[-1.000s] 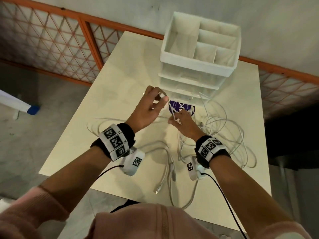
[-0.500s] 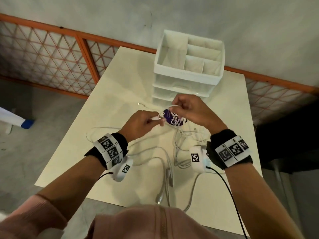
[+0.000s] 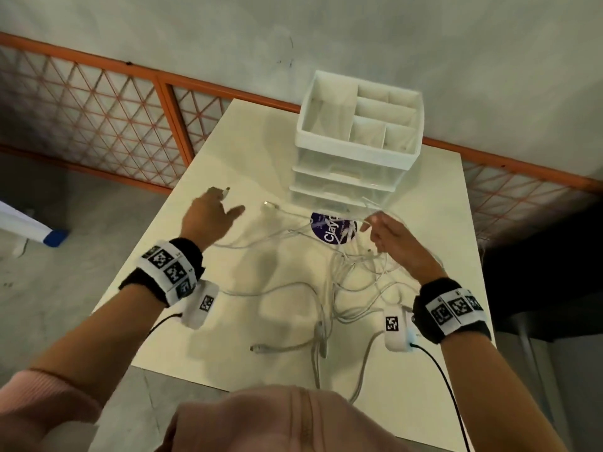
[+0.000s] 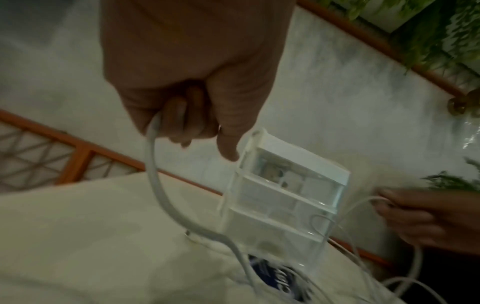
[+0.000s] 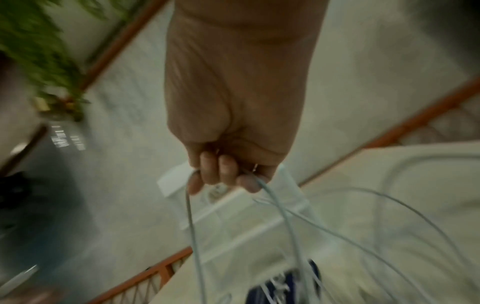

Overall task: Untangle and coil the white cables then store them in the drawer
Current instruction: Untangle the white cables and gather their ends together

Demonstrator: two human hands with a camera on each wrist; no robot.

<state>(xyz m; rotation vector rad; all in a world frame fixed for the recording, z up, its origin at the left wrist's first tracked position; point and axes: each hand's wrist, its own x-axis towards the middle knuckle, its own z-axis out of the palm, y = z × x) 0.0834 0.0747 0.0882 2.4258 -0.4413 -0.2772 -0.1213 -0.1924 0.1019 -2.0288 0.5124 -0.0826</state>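
A tangle of white cables (image 3: 352,275) lies across the cream table (image 3: 228,158) in front of a white and clear drawer unit (image 3: 355,158), whose drawers are pushed in. My left hand (image 3: 212,213) is out to the left and grips one cable (image 4: 161,195) near its plug end, fingers curled round it. My right hand (image 3: 391,243) is raised on the right, its fingers (image 5: 221,174) pinching loops of thin cable (image 5: 280,216) that hang down to the tangle. One loose plug (image 3: 269,204) lies between the hands.
A round purple sticker (image 3: 332,228) shows on the table under the cables. More cable ends (image 3: 261,348) trail toward the near table edge. An orange lattice railing (image 3: 98,119) and a grey wall stand behind the table. Plants (image 4: 428,30) show in the wrist views.
The hands, close together over the purple sticker before, have pulled apart: the left went left with a cable end, the right went right holding cable loops.
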